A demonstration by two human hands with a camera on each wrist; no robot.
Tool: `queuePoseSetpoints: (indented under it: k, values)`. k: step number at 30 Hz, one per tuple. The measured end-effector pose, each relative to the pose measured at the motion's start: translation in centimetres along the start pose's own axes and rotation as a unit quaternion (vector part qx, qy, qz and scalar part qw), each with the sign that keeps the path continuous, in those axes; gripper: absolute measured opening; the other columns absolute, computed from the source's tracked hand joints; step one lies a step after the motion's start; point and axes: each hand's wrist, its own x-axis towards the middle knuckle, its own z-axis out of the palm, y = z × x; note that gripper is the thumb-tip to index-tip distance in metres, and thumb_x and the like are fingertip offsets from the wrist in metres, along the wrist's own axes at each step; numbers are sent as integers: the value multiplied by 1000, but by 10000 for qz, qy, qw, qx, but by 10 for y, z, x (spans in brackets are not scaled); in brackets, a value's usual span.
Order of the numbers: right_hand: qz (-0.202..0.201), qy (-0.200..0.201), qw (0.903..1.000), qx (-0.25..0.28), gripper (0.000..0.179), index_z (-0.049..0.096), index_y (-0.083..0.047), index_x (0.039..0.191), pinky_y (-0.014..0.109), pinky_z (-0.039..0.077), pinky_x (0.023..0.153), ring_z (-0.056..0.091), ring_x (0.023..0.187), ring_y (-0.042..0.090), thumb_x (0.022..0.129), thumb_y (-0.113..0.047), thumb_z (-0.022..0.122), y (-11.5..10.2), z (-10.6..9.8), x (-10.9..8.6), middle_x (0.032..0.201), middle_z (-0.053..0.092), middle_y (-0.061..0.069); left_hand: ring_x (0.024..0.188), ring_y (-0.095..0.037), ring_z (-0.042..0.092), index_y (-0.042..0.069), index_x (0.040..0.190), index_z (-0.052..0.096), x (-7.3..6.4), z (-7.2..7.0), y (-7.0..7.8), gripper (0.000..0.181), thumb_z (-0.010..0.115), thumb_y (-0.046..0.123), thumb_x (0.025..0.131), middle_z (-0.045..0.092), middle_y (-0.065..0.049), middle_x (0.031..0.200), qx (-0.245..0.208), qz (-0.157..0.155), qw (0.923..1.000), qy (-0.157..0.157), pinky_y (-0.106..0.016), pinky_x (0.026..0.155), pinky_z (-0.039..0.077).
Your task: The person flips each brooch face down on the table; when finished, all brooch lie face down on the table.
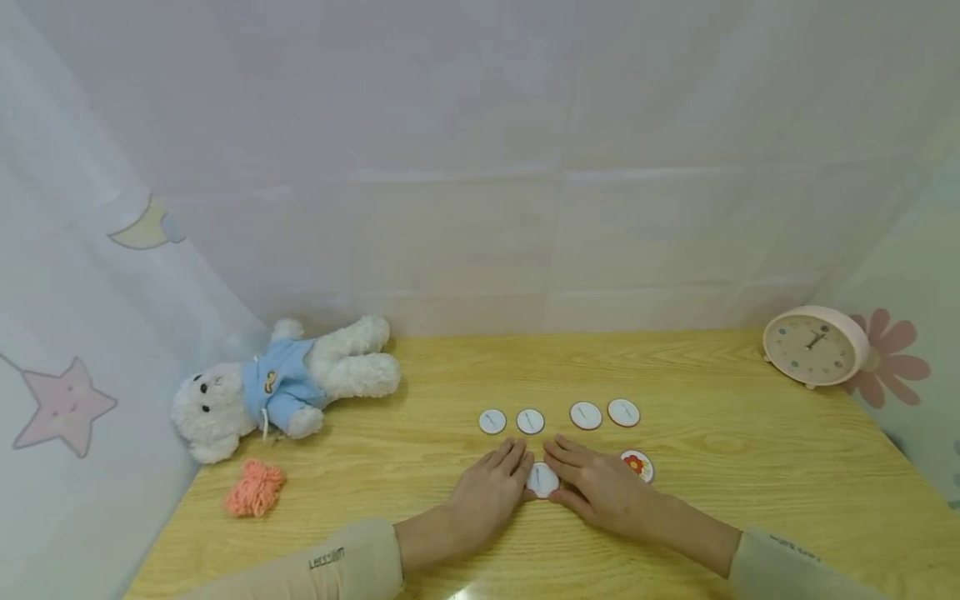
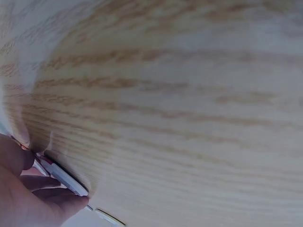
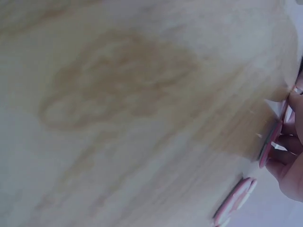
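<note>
A round white badge (image 1: 542, 481) lies on the table between the two hands, a thin pin-like line across its face. My left hand (image 1: 486, 493) holds its left edge with thumb and forefinger. On the opposite edge, my right hand (image 1: 609, 490) has its thumb and forefinger, the other fingers reaching forward. Beyond the fingertips lie similar white badges: the far-left badge (image 1: 492, 422), its neighbour (image 1: 530, 422), then a red-rimmed badge (image 1: 586, 415) and the rightmost badge (image 1: 624, 412). A badge with a red flower (image 1: 636, 466) is partly hidden behind the right hand. Both wrist views show badges edge-on beside the fingers.
A white plush toy (image 1: 285, 383) in a blue top lies at the back left, with a bundle of coral yarn (image 1: 255, 488) in front. A pink clock (image 1: 815, 347) stands at the back right. Pale cloth (image 1: 480, 167) hangs behind the wooden table (image 1: 720, 433).
</note>
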Motion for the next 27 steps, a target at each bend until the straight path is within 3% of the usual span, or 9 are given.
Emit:
queuePoseSetpoints:
  k: [3, 7, 13, 18, 27]
  values:
    - [-58, -56, 10000, -55, 51, 59, 4, 130, 47, 47, 99, 49, 129, 34, 95, -33, 65, 3, -1, 0, 136, 56, 17, 136, -24, 42, 2, 140, 51, 1, -1, -1, 56, 45, 43, 102, 47, -13, 145, -287, -30, 9995, -158, -34, 107, 41]
    - [-28, -90, 9999, -132, 54, 60, 5, 129, 47, 47, 99, 51, 127, 35, 93, -35, 66, 7, -5, -4, 135, 57, 18, 135, -28, 43, -4, 138, 50, 1, -5, 0, 57, 45, 41, 103, 49, -18, 142, -673, 39, 9977, -122, -36, 109, 38]
    - [398, -76, 9990, -165, 57, 62, 6, 126, 48, 49, 95, 54, 124, 35, 92, -39, 67, 14, -18, -19, 131, 59, 21, 133, -26, 45, -4, 138, 50, 14, -16, 15, 56, 44, 40, 104, 52, -18, 140, -480, 290, 9984, -12, -34, 109, 38]
    - [451, 16, 9987, -244, 60, 61, 7, 126, 49, 50, 95, 54, 123, 36, 91, -42, 67, 20, -21, -30, 130, 59, 21, 133, -23, 45, -1, 139, 50, 31, -21, 30, 55, 45, 40, 103, 52, -14, 141, -222, 395, 9990, -19, -33, 109, 38]
    - [516, 176, 9980, -328, 62, 61, 7, 126, 49, 52, 90, 56, 120, 37, 90, -43, 68, 22, -21, -38, 130, 58, 23, 137, -21, 41, 3, 145, 45, 48, -23, 41, 58, 49, 41, 101, 46, -10, 147, -379, 459, 9975, -383, -31, 109, 37]
